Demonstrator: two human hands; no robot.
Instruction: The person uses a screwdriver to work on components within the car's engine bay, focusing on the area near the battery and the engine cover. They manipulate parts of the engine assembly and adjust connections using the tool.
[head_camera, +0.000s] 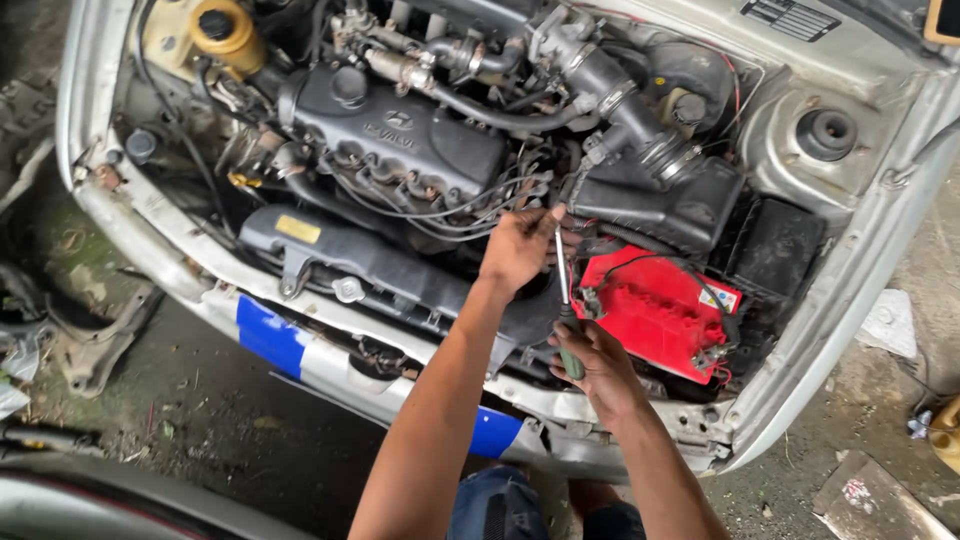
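- Head view: right hand (598, 362) gripped the screwdriver (565, 300) by its handle, fingers curled around it.
- Left hand (520, 248) pinched the shaft's tip (beside the red battery (655, 305)), over the engine (400, 140).

Battery (655, 305): red
Screwdriver (566, 320): green handle, silver shaft
Engine cover (400, 135): black
Bumper (300, 350): silver with blue patches
Reservoir cap (226, 32): yellow

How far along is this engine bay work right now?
Done: the bay is open, front trim off. In hand: right hand holds a screwdriver, its tip beside the left hand near the air box. Left: the red battery remains cabled.
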